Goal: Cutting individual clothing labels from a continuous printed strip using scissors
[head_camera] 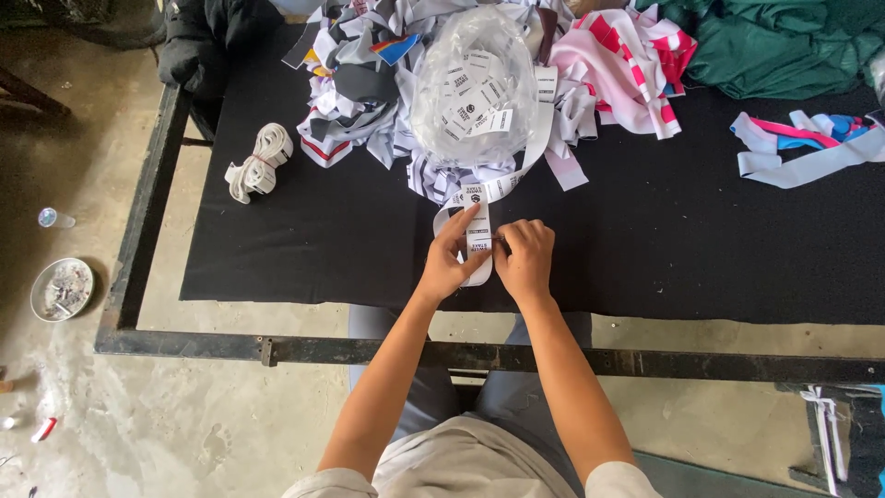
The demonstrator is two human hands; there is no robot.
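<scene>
Bare black cloth (304,249) lies open either side of the hands; fabric scraps (369,101) and label bag (472,88) block beyond.

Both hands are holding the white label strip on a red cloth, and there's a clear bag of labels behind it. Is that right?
Not quite: the cloth is black, not red. The head view shows the left hand and right hand holding the white label strip on it, with the clear bag of labels behind.

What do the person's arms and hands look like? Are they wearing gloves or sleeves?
No gloves: the left hand and right hand are bare, with no rings or watch showing. Both forearms are bare too. Short, pale beige sleeves end near the elbows, at the picture's bottom edge.
</scene>
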